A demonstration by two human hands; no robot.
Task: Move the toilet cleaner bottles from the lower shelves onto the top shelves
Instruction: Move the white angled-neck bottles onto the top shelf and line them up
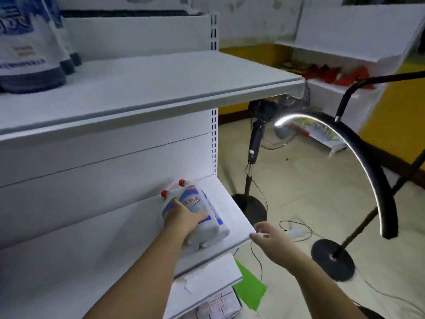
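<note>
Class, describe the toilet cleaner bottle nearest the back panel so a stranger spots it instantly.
Start at the white shelving unit and drop to its lower shelf, near the right end. Among the red-capped bottles the left hand grips, it is the leftmost bottle, its cap nearest the back panel.

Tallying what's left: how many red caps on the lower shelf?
2: left red cap by the back panel, right red cap beside it; left hand grips those bottles; more may hide.
</note>
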